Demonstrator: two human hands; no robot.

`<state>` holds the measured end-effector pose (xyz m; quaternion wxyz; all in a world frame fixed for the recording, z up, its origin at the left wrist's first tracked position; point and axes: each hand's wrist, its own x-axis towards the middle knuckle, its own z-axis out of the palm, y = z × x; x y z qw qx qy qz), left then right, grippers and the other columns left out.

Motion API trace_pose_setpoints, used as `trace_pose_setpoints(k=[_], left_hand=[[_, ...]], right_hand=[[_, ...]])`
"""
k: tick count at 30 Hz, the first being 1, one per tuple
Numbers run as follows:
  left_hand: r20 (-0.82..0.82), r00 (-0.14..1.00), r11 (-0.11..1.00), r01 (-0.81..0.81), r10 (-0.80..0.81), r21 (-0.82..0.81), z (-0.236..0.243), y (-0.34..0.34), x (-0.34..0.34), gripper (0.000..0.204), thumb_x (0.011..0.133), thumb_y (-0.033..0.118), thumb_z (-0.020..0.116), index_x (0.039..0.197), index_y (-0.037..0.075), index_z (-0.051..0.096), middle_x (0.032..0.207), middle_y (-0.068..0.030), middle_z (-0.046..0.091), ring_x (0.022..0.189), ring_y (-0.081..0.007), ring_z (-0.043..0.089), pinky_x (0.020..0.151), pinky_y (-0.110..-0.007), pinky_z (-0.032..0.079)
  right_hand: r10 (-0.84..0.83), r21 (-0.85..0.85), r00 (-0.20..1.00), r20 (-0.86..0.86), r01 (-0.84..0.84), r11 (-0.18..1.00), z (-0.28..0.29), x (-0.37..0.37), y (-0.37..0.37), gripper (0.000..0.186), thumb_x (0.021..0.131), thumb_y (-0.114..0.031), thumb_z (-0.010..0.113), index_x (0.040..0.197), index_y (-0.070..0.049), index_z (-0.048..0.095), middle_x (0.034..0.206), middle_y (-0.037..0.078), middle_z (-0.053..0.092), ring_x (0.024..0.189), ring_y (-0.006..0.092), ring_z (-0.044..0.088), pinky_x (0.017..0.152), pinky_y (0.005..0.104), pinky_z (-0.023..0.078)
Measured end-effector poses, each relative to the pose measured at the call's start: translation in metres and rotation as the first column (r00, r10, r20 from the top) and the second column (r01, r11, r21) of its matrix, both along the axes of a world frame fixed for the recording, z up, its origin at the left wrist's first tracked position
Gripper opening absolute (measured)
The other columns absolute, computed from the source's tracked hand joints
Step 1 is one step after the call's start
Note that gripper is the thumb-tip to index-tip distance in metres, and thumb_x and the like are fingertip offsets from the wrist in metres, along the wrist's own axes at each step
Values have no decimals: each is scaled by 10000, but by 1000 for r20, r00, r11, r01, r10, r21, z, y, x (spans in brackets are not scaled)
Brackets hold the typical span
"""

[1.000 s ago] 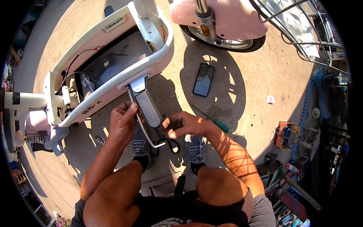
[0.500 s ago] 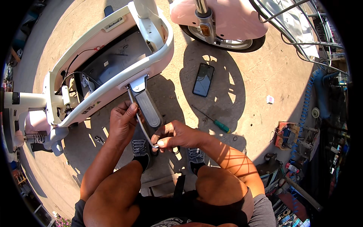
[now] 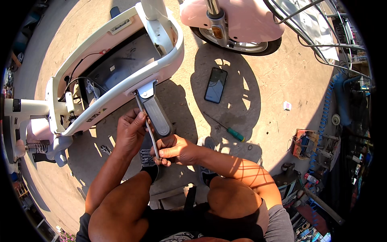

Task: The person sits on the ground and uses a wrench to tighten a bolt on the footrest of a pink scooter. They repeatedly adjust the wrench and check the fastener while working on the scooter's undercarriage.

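Note:
A long, thin L-shaped wrench (image 3: 152,136) of bare metal slants down from the underside of the scooter body. Its upper end meets the body beside the white bracket (image 3: 146,89) of a grey footrest (image 3: 157,117); the exact contact is too small to make out. My left hand (image 3: 131,131) is closed around the wrench's middle, fingers and thumb pinching it. Lower down, my right hand (image 3: 177,151) grips the wrench's lower end, just below the footrest's tip, and its fingers cover the bend. The scooter body (image 3: 121,94) is pale pink and white, with an open compartment.
A pink-fendered wheel (image 3: 254,46) stands at the far side. On the concrete lie a phone (image 3: 215,85), a green-handled screwdriver (image 3: 235,134) and a small white box (image 3: 287,105). Tools and a red box (image 3: 305,143) crowd the right, beside a blue coiled hose (image 3: 323,117).
My right hand has moved slightly left, swinging the wrench's lower end left and closing further around it. My left hand stays almost in place.

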<state>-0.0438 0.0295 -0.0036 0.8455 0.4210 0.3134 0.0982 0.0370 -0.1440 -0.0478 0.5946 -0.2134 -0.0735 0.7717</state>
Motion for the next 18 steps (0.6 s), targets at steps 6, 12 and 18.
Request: trace_pose_setpoints(k=[6, 12, 18], left_hand=[[-7, 1000, 1000, -10, 10, -9, -1, -1, 1, 234, 901, 208, 698, 962, 0, 610, 796, -55, 646, 657, -146, 606, 634, -287, 503], [1, 1000, 1000, -17, 17, -3, -1, 1, -2, 229, 909, 203, 691, 963, -4, 609, 792, -59, 646, 656, -145, 596, 625, -287, 495], [2, 1000, 1000, -14, 14, 19, -1, -1, 2, 213, 911, 195, 687, 960, 0, 617, 792, -57, 646, 655, -146, 590, 640, -293, 496]], right_hand=[[15, 42, 946, 323, -30, 999, 18, 7, 0, 220, 930, -69, 535, 1131, 6, 584, 985, 51, 649, 918, 103, 589, 807, 269, 466], [30, 32, 964, 266, -40, 999, 40, 1, 1, 301, 894, -95, 577, 1180, -8, 536, 1006, 13, 572, 956, 84, 518, 878, 262, 414], [9, 71, 994, -104, -2, 997, 20, -20, 12, 320, 928, -163, 623, 1194, -3, 542, 1038, 25, 589, 991, 118, 556, 940, 312, 423]])
